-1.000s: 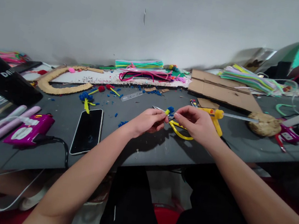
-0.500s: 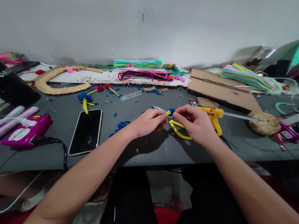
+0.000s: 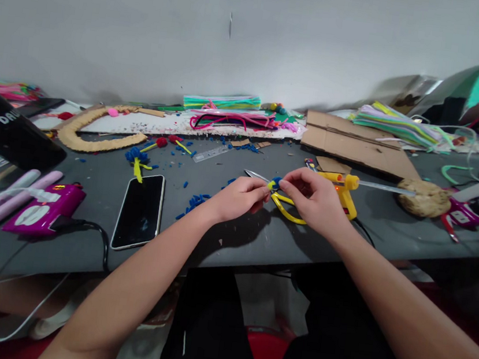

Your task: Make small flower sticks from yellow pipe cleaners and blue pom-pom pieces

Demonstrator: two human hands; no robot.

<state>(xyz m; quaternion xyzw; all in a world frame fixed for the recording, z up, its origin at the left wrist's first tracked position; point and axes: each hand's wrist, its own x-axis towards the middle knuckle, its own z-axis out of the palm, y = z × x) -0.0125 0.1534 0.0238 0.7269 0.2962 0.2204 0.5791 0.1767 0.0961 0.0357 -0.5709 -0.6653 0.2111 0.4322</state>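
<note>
Between my two hands is a small blue and yellow pipe-cleaner flower (image 3: pixel 276 183). My left hand (image 3: pixel 243 197) pinches its yellow part, thumb and forefinger together. From the other side, my right hand (image 3: pixel 313 197) pinches the blue part. Just beneath lie scissors (image 3: pixel 288 211) with yellow handles, their blades pointing left and partly covered by my hands. A yellow glue gun (image 3: pixel 344 195) with a clear glue stick rests behind my right hand. Blue fuzzy clippings (image 3: pixel 195 202) are scattered left of my left hand.
A phone (image 3: pixel 138 212) lies at left, below another blue and yellow flower (image 3: pixel 137 161). A purple power block (image 3: pixel 46 211) and black bottle (image 3: pixel 10 128) stand farther left. Cardboard (image 3: pixel 352 144), pipe-cleaner bundles (image 3: pixel 223 100) and a tan curved braid (image 3: pixel 83 134) line the back.
Both hands stay in nearly the same place. The blue part between my fingertips has turned slightly. The whole view has shifted very little.
</note>
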